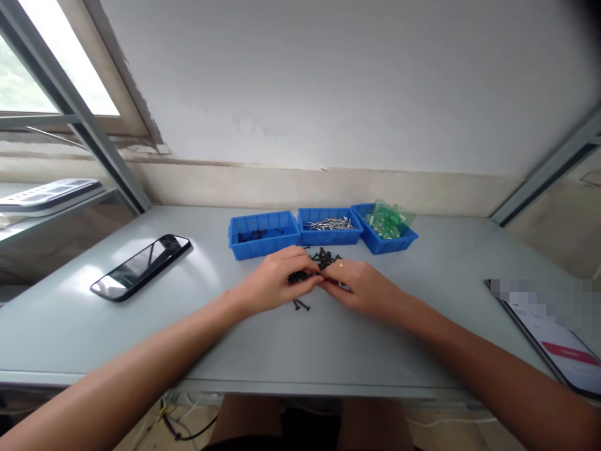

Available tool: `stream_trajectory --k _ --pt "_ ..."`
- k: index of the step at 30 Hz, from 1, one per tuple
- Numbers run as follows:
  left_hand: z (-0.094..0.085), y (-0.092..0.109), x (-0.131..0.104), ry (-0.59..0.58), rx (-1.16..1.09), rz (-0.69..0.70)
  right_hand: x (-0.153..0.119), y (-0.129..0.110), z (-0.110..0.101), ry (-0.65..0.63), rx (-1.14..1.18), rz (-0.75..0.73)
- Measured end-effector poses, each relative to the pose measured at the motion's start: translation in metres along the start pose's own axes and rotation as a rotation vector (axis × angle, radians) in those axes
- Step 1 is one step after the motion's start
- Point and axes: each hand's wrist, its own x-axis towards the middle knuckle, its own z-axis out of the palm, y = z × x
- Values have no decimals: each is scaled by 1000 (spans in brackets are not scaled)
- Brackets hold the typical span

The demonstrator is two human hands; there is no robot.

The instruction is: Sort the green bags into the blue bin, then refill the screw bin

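Note:
A pile of black screws (323,255) lies on the grey table in front of the blue bins. My left hand (278,275) is at the pile's left side, its thumb and fingers curled round some of the black screws. From the right, my right hand (359,282), with a ring on one finger, reaches in with its fingers pinched together. The fingertips of both hands meet over the pile's near side, and what the right fingers hold is hidden. Two loose black screws (302,305) lie just below the hands.
Behind the pile, the left blue bin (263,247) holds a few black screws, the middle blue bin (331,237) silver nails or screws, and the right blue bin (392,244) green plastic packets. A black-framed glossy device (141,268) lies left, a phone or tablet (558,344) right.

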Motion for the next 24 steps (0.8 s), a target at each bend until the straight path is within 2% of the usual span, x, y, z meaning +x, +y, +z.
stream_trajectory --k 5,10,14,19,24 --pt "-3 -4 2 -15 -1 -77 1 4 -11 101 -17 28" --pt "0 -2 3 -147 -30 -65 -2 0 -12 133 -71 -79" --pt "-1 -2 2 -169 -52 -53 -3 -2 -10 153 -36 -110" --pt "-9 -4 2 -91 -35 -80 0 0 -13 62 -30 11" --pt "-10 -1 2 -74 -29 -33 1 -1 -8 -72 -8 34"
